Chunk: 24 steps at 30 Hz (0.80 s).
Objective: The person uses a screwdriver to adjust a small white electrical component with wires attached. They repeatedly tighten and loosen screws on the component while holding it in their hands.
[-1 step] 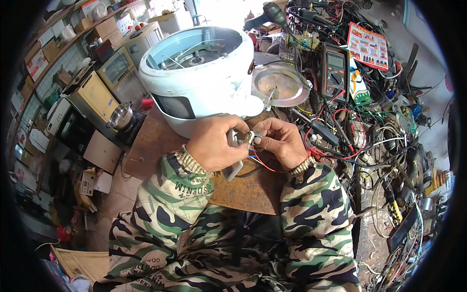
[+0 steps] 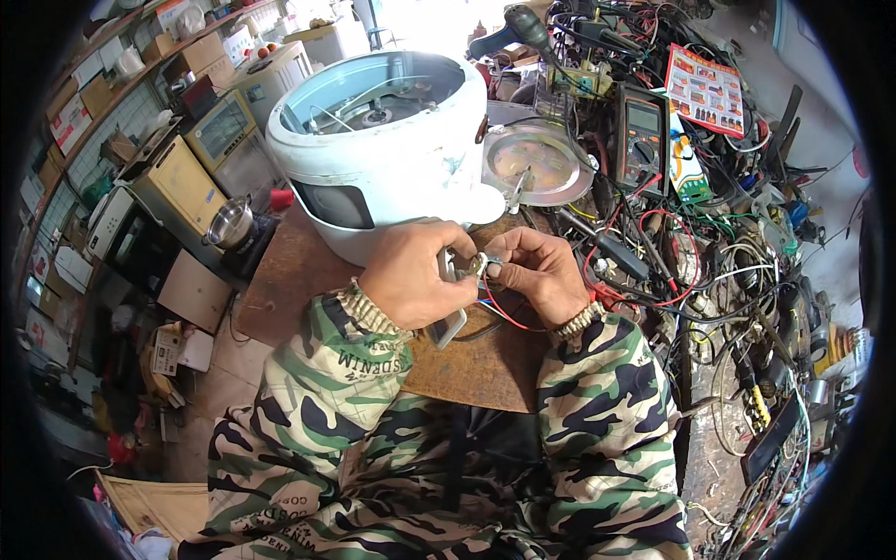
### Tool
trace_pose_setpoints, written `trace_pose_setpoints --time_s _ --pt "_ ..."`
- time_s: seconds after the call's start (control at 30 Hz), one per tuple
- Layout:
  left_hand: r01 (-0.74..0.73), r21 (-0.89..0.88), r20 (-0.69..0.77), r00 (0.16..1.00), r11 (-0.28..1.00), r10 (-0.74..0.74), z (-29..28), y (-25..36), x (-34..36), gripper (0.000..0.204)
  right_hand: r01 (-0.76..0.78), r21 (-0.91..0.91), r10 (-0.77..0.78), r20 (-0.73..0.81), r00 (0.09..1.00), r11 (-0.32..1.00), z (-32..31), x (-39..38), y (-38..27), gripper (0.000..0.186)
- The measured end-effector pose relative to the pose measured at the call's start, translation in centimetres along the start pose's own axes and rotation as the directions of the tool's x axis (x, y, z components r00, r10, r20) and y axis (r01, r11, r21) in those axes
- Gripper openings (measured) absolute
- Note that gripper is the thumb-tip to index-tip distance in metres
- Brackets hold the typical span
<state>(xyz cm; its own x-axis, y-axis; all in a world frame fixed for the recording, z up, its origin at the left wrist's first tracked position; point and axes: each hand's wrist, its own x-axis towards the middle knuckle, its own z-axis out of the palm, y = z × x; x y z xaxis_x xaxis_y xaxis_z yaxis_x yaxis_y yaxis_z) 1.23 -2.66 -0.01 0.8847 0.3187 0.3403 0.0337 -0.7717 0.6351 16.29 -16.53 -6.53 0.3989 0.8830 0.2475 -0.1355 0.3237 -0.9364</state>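
Observation:
Just in front of a white rice cooker body [image 2: 401, 154], my two hands meet over the wooden board. My left hand [image 2: 406, 275] is closed round a light grey plastic frame [image 2: 450, 331], whose looped end sticks out below the fingers. A small metal part [image 2: 480, 266] sits between the hands, partly covered by fingertips. Thumb and fingers of my right hand [image 2: 543, 266] pinch at its right side. A red wire [image 2: 509, 317] and a blue one hang beneath. The cooker stands open at the top, with a metal fitting and a pale wire inside.
To the right lie a round metal plate [image 2: 551, 163], a multimeter [image 2: 644, 135], a black-handled probe or tool [image 2: 621, 254] and tangled cables. A red printed sheet [image 2: 707, 89] rests behind them. At the left, a steel pot [image 2: 231, 222] stands near shelves and cabinets.

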Motion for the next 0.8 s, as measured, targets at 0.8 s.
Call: trace_pose_setpoints --time_s 0.8 --pt "-0.012 -0.011 -0.032 0.999 1.0 0.012 0.57 -0.41 0.25 0.02 -0.038 0.005 0.038 0.015 0.999 0.999 -0.02 -0.02 -0.67 0.021"
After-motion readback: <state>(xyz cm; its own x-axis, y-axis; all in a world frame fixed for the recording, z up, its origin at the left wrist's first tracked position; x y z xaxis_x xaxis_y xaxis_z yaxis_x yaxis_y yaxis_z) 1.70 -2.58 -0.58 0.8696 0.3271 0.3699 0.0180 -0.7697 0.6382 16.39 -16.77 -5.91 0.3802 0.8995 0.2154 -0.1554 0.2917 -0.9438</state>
